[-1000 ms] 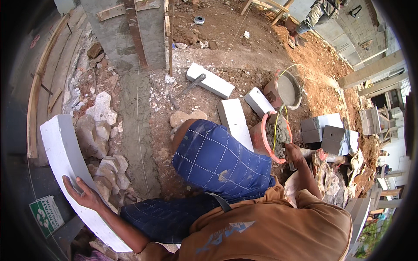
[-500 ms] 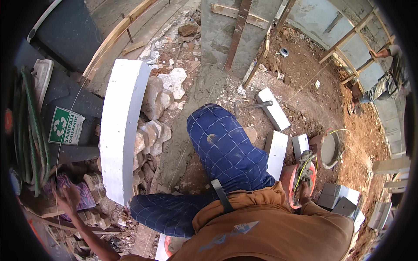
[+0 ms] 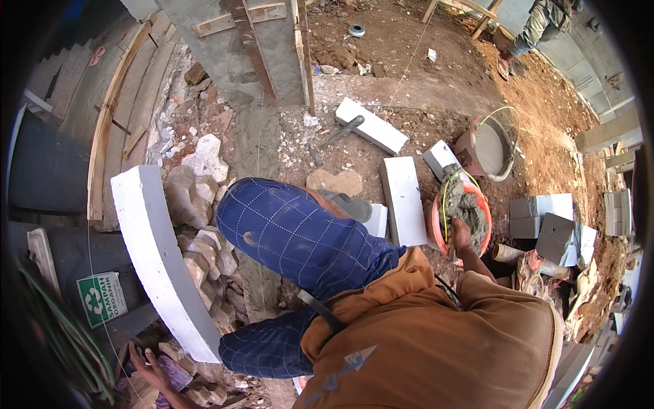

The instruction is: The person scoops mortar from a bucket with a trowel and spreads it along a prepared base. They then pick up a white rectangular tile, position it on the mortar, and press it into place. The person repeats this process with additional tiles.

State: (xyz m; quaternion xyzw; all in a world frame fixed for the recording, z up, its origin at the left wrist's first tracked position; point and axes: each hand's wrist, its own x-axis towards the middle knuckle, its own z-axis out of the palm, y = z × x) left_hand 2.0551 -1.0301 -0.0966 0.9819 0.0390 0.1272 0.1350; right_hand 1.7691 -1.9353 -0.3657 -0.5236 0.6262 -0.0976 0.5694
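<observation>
My right hand (image 3: 462,235) is closed over the orange bucket (image 3: 436,221), which holds wet grey mortar (image 3: 470,208). It grips what looks like a trowel; only the handle end (image 3: 452,255) shows below my fist, and the blade is hidden in the mortar. At the lower left my left hand (image 3: 152,371) holds nothing, fingers apart, near a purple patterned cloth (image 3: 176,375) and rubble. Between that hand and my knee stands a long white block (image 3: 160,252) beside rough stones (image 3: 187,198). A strip of grey mortar (image 3: 248,146) runs along the ground ahead of my bent leg.
A hammer (image 3: 340,133) leans on a white block (image 3: 373,127); another white block (image 3: 403,201) lies near the orange bucket. A second bucket (image 3: 470,153) stands behind. Grey blocks (image 3: 541,208) sit at right. Thin strings cross the area. Another person (image 3: 535,34) crouches far right.
My view has turned, so the scene sits differently in the picture. My right hand stays at the orange bucket, and my left hand stays out at the lower left, fingers apart.
</observation>
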